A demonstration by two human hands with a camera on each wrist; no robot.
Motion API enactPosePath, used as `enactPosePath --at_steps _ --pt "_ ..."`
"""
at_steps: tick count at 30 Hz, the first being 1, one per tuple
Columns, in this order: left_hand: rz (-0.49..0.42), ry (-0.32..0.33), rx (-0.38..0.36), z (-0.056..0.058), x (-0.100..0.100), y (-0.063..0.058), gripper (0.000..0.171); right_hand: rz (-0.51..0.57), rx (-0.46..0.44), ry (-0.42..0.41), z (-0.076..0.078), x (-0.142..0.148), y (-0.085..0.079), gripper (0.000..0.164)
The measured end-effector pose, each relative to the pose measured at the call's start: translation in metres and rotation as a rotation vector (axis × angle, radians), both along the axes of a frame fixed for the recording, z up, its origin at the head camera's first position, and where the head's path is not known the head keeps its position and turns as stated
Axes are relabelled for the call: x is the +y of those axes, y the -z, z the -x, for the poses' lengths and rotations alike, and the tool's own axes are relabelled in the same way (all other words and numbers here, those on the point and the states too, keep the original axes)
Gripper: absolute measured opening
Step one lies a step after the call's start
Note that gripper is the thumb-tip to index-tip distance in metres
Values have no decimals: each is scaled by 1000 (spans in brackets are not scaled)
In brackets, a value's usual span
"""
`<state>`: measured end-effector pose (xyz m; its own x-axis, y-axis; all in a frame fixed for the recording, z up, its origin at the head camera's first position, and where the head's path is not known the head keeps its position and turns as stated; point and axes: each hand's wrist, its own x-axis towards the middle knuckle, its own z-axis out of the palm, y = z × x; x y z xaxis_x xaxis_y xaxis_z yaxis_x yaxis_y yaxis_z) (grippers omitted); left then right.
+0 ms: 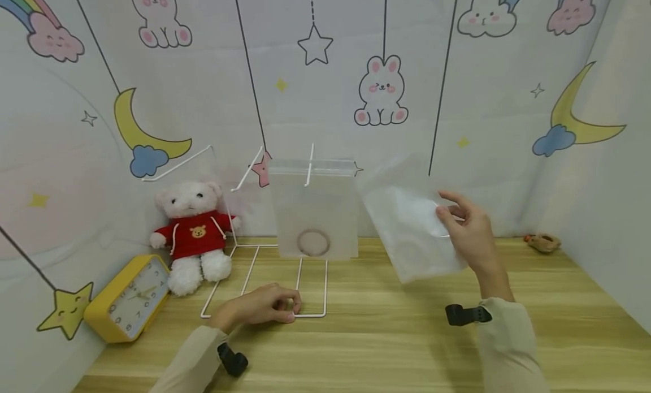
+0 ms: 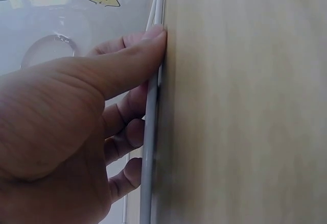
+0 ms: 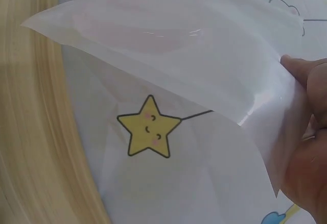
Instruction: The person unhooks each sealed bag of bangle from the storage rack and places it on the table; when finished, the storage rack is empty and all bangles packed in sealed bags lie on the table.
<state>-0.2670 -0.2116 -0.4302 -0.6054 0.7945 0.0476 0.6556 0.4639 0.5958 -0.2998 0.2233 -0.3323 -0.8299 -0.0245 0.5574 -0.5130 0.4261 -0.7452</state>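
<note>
A white wire rack (image 1: 325, 288) stands on the table, with hooks sticking out at its top. From its right-hand hook hangs a frosted zip bag (image 1: 317, 212) with a ring-shaped outline low on it. My left hand (image 1: 264, 304) pinches the front bar of the rack's base; the left wrist view shows the thumb (image 2: 138, 60) and fingers around that bar. To the right of the rack, my right hand (image 1: 470, 234) pinches another translucent plastic bag (image 1: 407, 223) by its right edge. This bag hangs tilted in the air, and its sheet (image 3: 168, 35) looks bent in the right wrist view.
At the left, a white teddy bear (image 1: 195, 232) in a red top sits behind a yellow clock (image 1: 129, 297). A small brown object (image 1: 543, 243) lies at the back right of the wooden table (image 1: 381, 348). A printed cloth (image 1: 325, 104) forms the backdrop.
</note>
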Motion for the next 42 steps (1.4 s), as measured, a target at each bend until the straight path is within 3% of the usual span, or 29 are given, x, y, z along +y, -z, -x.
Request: enactPosePath --at_steps 6,16,26,33,42 --pt "-5 8 -6 0 1 0 7 -35 -115 -53 6 -9 11 43" --pt "-4 18 0 1 1 0 7 -75 -247 -51 16 -13 37 43" --pt "-18 23 -4 1 -1 2 7 -70 -255 -93 21 -17 46 49" --pt "-8 10 -12 -2 -2 1 7 -228 -241 -38 20 -21 51 33" --pt "-7 10 -15 -2 -1 -1 7 -298 -313 -62 23 -28 57 26"
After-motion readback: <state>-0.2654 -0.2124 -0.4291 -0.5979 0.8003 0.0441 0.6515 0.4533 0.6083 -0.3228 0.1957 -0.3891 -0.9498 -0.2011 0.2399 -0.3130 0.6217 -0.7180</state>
